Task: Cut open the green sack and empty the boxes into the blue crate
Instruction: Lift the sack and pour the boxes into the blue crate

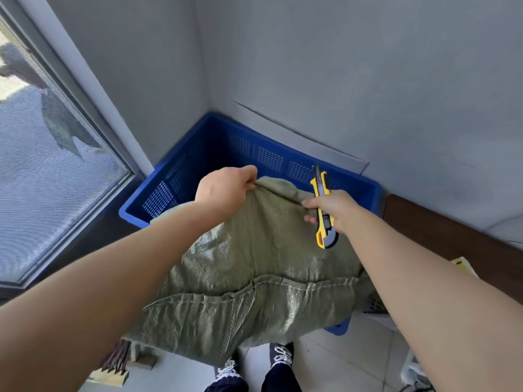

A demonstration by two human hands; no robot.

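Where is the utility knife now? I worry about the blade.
The utility knife is in the right hand, above the green sack, over the blue crate.

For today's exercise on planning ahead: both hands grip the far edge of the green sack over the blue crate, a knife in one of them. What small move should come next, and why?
Probably lift that far edge higher. The left hand and right hand pinch the green sack draped over the blue crate, the right also holding the yellow utility knife. No boxes show, so raising it may tip any inside out.
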